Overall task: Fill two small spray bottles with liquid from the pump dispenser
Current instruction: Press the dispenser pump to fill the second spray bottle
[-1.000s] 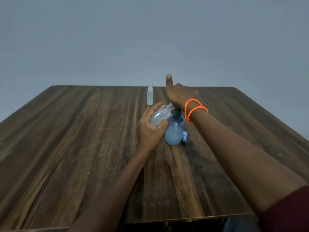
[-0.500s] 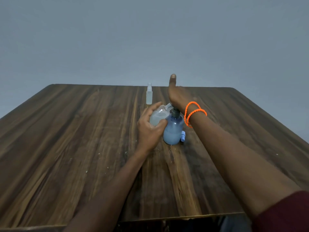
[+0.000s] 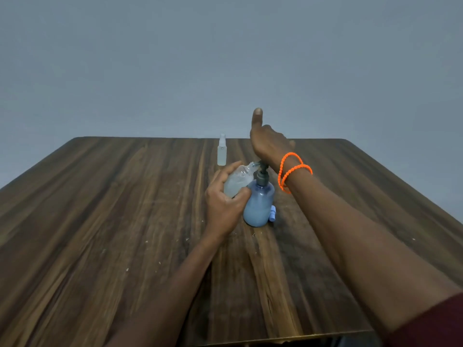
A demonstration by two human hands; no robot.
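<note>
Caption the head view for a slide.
Left hand tilts a clear spray bottle at the blue pump dispenser; right hand presses its pump.

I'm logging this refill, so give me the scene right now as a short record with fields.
left hand: holds a small clear bottle tilted, its mouth at the pump spout
right hand: palm on the pump head, thumb straight up
dispenser: blue, upright on the table
second bottle: upright, capped, farther back
blue cap: beside the dispenser's base
</note>
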